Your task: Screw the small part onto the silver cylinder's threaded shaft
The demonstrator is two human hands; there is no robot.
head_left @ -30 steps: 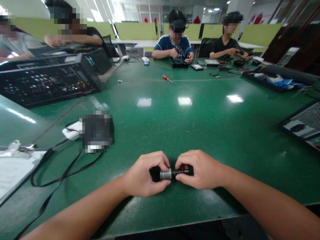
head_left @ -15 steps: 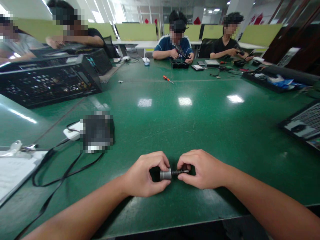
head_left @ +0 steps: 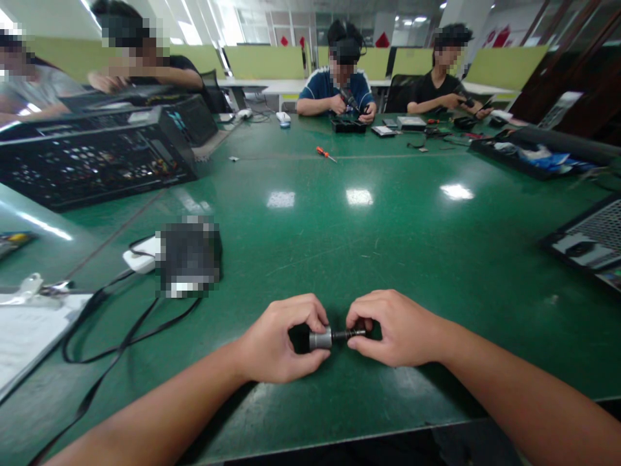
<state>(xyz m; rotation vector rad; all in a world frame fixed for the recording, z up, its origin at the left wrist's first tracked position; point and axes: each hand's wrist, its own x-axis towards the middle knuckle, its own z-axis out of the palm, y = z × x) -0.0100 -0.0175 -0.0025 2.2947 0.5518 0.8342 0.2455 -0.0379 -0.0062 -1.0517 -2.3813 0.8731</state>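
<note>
Near the front edge of the green table (head_left: 334, 252), my left hand (head_left: 286, 336) pinches a short silver-grey metal cylinder (head_left: 320, 337) between thumb and fingers. Out of the cylinder's right end runs a thin dark rod with coils like a spring (head_left: 342, 335). My right hand (head_left: 388, 328) has thumb and fingertips closed on the far end of this rod. The cylinder and rod lie level, in one line between the two hands. The right fingertips partly cover the rod's tip.
At left lie a clipboard (head_left: 36, 336), a black strap (head_left: 138, 336) and a blurred-out dark object (head_left: 189, 255). A computer case (head_left: 97, 155) stands behind them. An orange screwdriver (head_left: 324, 153) lies farther off. At right is a mesh-panelled case (head_left: 594, 236). Several people sit across the table.
My right hand has shifted very slightly to the right, and a little more of the rod shows between the hands. A dark and yellow item now shows at the left edge.
</note>
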